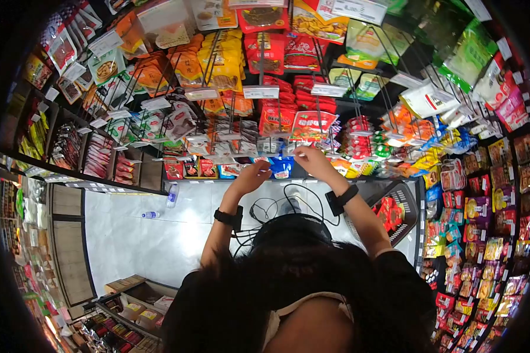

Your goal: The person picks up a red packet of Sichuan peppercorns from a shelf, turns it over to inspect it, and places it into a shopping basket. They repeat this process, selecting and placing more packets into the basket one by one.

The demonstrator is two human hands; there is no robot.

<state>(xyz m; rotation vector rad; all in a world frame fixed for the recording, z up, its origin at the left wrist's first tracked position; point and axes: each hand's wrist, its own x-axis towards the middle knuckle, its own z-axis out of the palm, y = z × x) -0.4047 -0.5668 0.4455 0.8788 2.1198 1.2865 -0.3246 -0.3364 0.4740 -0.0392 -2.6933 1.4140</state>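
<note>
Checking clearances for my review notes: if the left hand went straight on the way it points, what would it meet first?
The left hand would probably first meet the blue packet just past its fingers, though the depth between them is unclear.

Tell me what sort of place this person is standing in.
Most likely a shop's packaged-food aisle: colourful bags hang in rows on hooks, white price tags sit at the hook ends, and a dark shopping basket holds red packets.

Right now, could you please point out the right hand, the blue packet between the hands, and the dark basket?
Right hand (311,162): head view, middle of the hand.
Blue packet (283,167): head view, its front.
Dark basket (410,203): head view, side wall.
</note>
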